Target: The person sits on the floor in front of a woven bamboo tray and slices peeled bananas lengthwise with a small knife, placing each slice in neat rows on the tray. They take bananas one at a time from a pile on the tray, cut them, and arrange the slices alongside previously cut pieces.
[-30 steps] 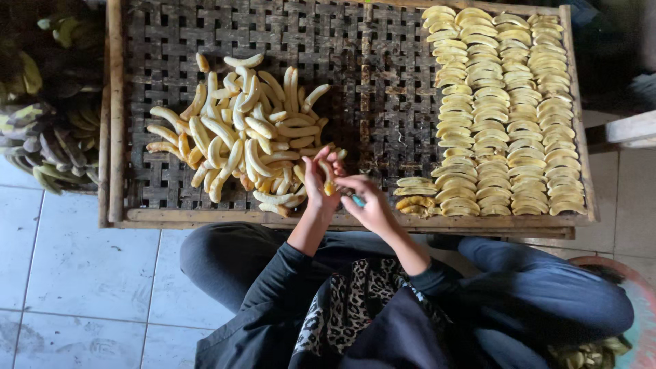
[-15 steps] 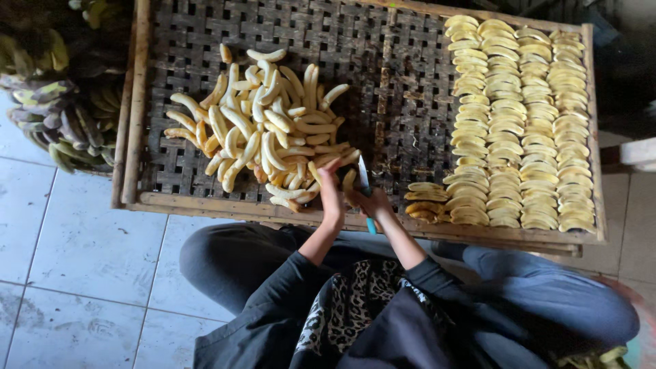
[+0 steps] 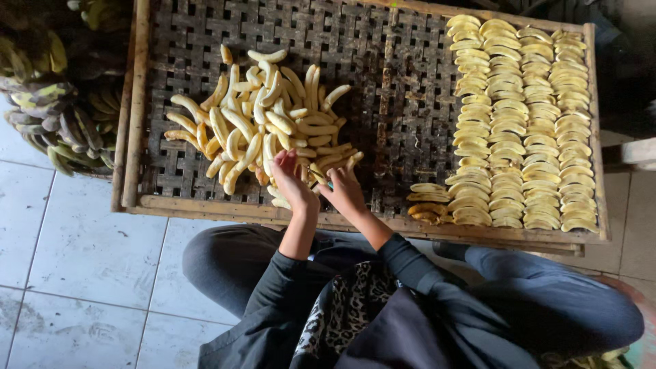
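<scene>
Peeled bananas (image 3: 263, 126) (heaped), left hand (image 3: 292, 183), right hand (image 3: 346, 193) touching

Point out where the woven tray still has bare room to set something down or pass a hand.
Free: the wide strip of woven tray between the pile of peeled bananas and the rows of flattened bananas, and the bare lattice above and left of the pile. Crowded: the near edge, where the left hand and right hand work against the pile, and the whole right side.
</scene>
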